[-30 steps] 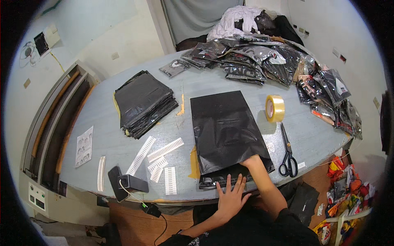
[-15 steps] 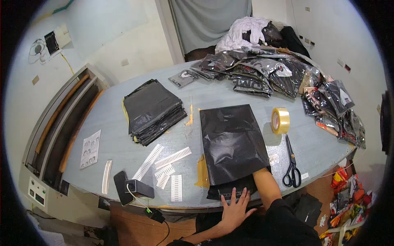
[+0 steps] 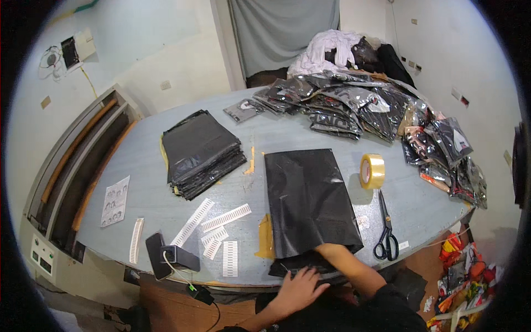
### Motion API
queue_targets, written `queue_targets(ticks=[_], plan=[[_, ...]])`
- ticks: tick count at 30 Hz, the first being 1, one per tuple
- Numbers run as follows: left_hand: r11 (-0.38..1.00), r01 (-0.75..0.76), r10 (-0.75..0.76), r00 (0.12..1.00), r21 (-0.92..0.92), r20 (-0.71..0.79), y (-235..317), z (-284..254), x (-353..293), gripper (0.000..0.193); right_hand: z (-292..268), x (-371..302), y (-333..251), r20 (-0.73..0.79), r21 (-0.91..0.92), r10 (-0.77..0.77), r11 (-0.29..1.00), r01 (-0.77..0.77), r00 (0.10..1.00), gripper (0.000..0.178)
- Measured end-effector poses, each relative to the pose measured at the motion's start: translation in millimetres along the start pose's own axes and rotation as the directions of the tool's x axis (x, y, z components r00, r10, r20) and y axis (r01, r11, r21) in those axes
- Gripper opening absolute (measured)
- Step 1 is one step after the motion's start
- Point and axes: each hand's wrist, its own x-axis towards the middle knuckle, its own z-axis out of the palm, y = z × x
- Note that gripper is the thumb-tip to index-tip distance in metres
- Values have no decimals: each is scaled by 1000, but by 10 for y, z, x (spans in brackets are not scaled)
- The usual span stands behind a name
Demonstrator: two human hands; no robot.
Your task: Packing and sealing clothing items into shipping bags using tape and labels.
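A black plastic mailing bag (image 3: 310,199) lies flat at the near edge of the table, its mouth toward me. My right hand is inside the mouth, so its fingers are hidden; only the wrist and forearm (image 3: 345,265) show. My left hand (image 3: 300,286) rests with fingers apart on the black flap (image 3: 279,267) at the bag's near end, holding nothing. Whether something lies inside the bag cannot be seen.
Right of the bag are a tape roll (image 3: 372,171) and black scissors (image 3: 385,229). To the left lie a stack of black bags (image 3: 202,149), label strips (image 3: 227,217), a phone (image 3: 157,254) and a black block with a cable (image 3: 182,258). Packed garments (image 3: 337,105) pile up at the back.
My right forearm has swung left across the bag's mouth, its hand still inside. My left hand has shifted slightly left and nearer, its fingers less stretched. The bag's creases have changed.
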Motion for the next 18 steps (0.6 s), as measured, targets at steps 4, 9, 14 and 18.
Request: queue_targets(ticks=[4, 9, 14, 18], plan=[[972, 40, -29, 998, -231, 52, -207, -295, -141, 39, 350, 39, 257, 134, -199, -99, 972, 125, 986, 48], [919, 200, -243, 966, -339, -88, -417, -585, -260, 29, 509, -965, 44, 59, -870, -580, 369, 327, 813, 31], [868, 318, -473, 764, -381, -439, -681, -319, -98, 44, 287, -1137, -169, 120, -989, -972, -134, -58, 200, 32], [844, 253, -457, 801, -474, -387, -634, -257, -38, 61, 37, -1071, -90, 59, -988, -936, -105, -115, 348, 39]])
